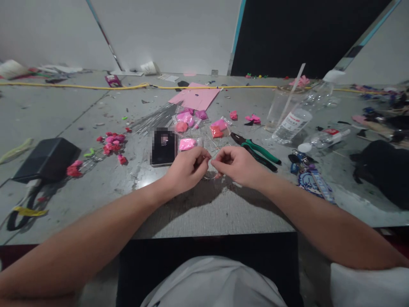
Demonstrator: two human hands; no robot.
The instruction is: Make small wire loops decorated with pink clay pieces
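Observation:
My left hand (190, 166) and my right hand (238, 164) meet above the table near its front edge, fingertips almost touching. Both are closed in a pinch on a thin wire (209, 177), part of which curves below the fingers. Much of the wire is hidden by the hands. Just beyond my left hand lie a bright pink clay packet (188, 144) and a dark phone (163, 149), partly blurred out. Green-handled pliers (260, 154) rest beyond my right hand. An orange and pink packet (220, 128) sits farther back.
A bundle of thin wires (156, 118) and pink paper (194, 97) lie behind. Small red and pink flowers (113, 143) and a black power adapter (47, 160) are at left. Rightward are a straw cup (277, 106), bottles (292, 125) and a keychain (315, 181). A yellow cord (96, 87) crosses the back.

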